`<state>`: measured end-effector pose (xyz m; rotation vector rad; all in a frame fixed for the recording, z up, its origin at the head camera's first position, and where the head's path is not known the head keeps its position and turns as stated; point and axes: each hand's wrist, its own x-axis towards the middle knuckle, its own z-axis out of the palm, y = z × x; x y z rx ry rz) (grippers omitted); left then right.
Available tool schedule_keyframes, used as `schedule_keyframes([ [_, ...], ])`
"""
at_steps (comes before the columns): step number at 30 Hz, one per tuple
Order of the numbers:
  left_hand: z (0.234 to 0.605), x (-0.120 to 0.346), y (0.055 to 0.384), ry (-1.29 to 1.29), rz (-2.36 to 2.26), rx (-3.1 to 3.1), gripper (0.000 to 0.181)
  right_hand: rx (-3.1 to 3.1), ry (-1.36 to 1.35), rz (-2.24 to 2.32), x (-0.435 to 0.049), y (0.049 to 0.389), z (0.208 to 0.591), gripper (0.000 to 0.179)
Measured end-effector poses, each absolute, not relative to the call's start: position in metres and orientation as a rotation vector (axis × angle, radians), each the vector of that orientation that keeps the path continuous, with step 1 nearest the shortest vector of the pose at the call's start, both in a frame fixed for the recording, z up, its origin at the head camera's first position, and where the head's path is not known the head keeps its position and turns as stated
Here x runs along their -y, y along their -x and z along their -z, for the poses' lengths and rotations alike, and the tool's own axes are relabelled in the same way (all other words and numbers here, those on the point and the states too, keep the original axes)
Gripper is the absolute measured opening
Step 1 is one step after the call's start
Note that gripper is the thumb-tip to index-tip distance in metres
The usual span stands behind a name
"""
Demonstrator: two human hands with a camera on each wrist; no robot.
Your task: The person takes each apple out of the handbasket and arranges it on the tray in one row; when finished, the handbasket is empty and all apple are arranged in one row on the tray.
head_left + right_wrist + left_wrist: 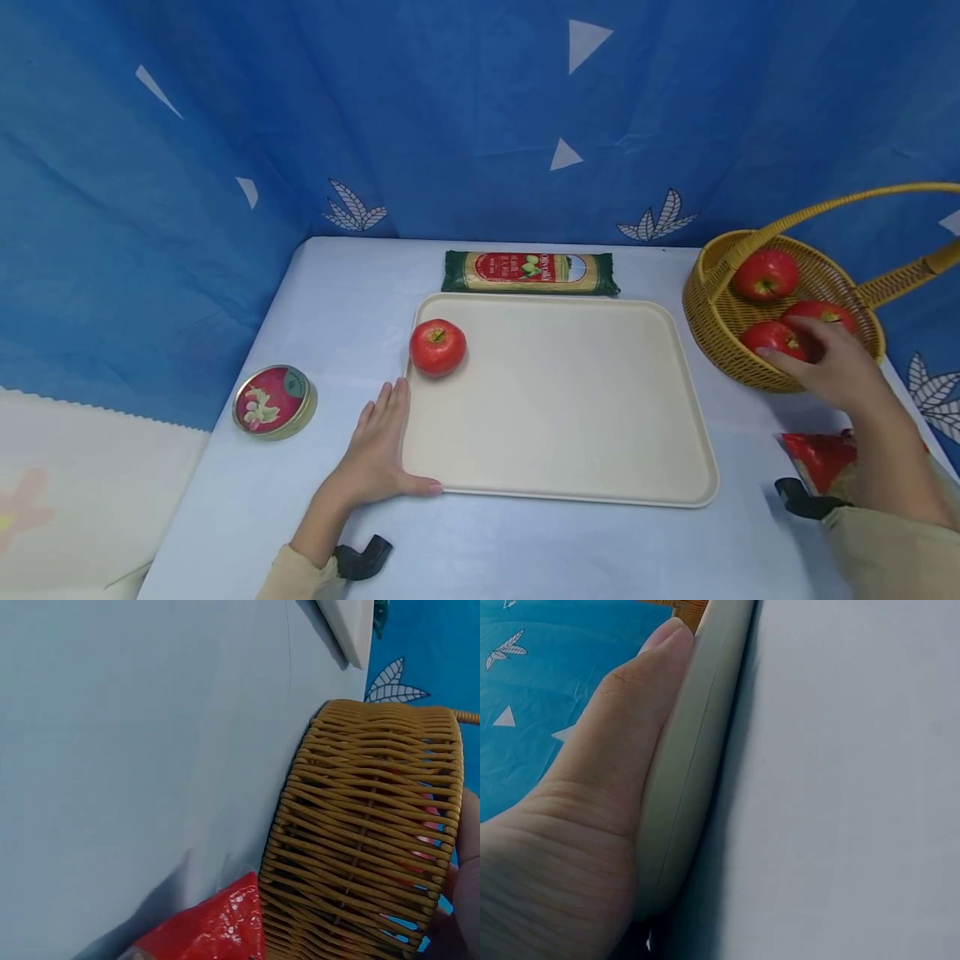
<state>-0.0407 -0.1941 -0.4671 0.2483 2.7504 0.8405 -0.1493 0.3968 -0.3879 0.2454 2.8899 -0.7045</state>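
A red apple (437, 347) sits at the far left corner of a cream tray (562, 400). My left hand (378, 458) rests at the tray's near left corner, fingers straight along the left side and thumb against the front edge; the left wrist view shows the thumb (622, 712) along the rim. On the right, my right hand (836, 362) reaches over the rim of a wicker basket (708, 321) and grips the front apple (772, 337) between thumb and fingers. Two more apples lie in there, one at the back (767, 275) and one on the right (825, 314), partly hidden.
Behind the tray lies a green-ended pack of spaghetti (532, 273). A round tin (273, 402) stands at the table's left. Below the right forearm is a red packet (821, 458), partly covered. The basket's tall handle (840, 200) arches over it.
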Motion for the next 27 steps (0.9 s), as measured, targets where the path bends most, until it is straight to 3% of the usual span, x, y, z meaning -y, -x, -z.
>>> schedule_keyframes([
  [14,0.467,0.195,0.041,-0.237,-0.837,-2.75,0.155,-2.829,-0.082,0.645,-0.405,0.166,0.392,0.095],
  [27,0.467,0.194,0.04,-0.255,-0.847,-2.75,0.154,-2.861,-0.221,0.739,-0.403,0.163,0.397,0.104],
])
